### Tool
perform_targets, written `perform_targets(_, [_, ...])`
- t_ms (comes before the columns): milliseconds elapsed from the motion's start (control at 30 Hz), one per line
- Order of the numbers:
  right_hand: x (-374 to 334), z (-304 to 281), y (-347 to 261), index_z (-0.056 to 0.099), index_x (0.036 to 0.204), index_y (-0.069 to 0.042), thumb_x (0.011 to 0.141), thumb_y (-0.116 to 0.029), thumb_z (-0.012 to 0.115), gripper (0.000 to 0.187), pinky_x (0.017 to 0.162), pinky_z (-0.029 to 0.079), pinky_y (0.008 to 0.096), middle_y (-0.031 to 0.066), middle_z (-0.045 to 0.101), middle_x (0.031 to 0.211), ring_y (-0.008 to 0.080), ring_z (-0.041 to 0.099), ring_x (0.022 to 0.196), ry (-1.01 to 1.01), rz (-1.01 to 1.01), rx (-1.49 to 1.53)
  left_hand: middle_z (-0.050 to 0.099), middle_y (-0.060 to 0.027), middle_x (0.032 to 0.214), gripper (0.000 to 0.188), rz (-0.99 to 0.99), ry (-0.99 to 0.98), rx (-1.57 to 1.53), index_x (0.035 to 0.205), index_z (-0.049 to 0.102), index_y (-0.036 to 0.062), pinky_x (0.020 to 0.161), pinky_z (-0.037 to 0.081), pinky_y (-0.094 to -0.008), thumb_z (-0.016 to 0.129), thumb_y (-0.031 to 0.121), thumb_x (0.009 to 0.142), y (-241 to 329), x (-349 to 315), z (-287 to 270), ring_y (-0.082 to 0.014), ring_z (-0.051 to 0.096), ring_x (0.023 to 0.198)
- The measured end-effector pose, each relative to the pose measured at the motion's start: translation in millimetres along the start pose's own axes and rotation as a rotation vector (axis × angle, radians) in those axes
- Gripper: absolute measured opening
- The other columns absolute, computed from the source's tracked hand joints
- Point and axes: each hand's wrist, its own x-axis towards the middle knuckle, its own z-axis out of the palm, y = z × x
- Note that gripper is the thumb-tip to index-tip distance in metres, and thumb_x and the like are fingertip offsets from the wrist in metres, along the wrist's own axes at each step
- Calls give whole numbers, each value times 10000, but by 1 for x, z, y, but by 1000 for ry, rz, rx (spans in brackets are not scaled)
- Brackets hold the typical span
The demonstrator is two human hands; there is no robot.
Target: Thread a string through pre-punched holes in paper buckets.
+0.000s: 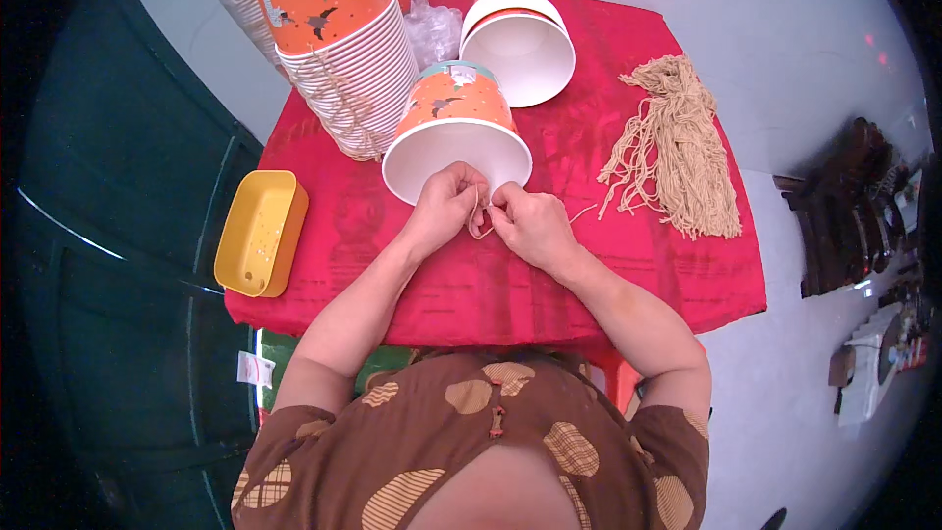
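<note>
Both my hands meet at the near rim of an orange-and-white paper bucket (457, 110), which lies on its side with its white mouth towards me. My left hand (451, 201) pinches a thin beige string (478, 219) close to the rim. Against it, my right hand (533, 224) is closed on the same string, and a loose end sticks out beyond its knuckles. Whether the string passes through a hole in the rim is hidden by my fingers. A bundle of cut beige strings (687, 162) lies to the right.
A tall stack of nested paper buckets (343, 88) stands at the back left, beside a crumpled clear plastic bag (433, 31). Further paper buckets (525, 54) lie on their sides behind. At the left edge of the red tablecloth (339, 226) sits a yellow plastic container (260, 234).
</note>
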Motion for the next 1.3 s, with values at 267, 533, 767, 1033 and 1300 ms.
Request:
perform_targets(267, [2,10,0,579,827,-36,826,-176,626,148,512,499,485,183,612,600,366,640,574,78,-32,-62,609,-100,783,102,3,-1,21,933,512,-35,456,513,-264,472,52,969,-5,3,-1,-134,574,553])
perform_targets(533, [2,8,-2,573,808,-35,802,-105,617,83,517,492,475,173,606,615,359,631,579,50,-17,-119,597,-98,770,106,-4,12,54,926,513,-34,456,514,-268,450,41,964,0,2,2,-144,580,563])
perform_targets(767, [3,5,-3,567,804,-34,794,-90,605,68,526,498,470,173,608,621,357,636,588,49,-13,-84,595,-106,768,102,-3,1,34,929,511,-37,463,512,-279,448,36,962,0,2,-1,-156,586,565])
perform_targets(1033, [2,8,-2,576,824,-45,800,-126,639,106,520,499,462,157,619,634,349,641,592,62,-5,-56,598,-107,754,97,-13,0,13,935,510,-41,459,506,-278,446,28,960,0,2,0,-166,589,531])
perform_targets(1300, [3,9,-4,563,823,-45,800,-103,621,85,509,491,468,166,603,607,359,631,573,53,-16,-126,613,-113,774,100,10,-20,1,927,505,-39,459,507,-277,450,35,965,-4,4,0,-159,587,542])
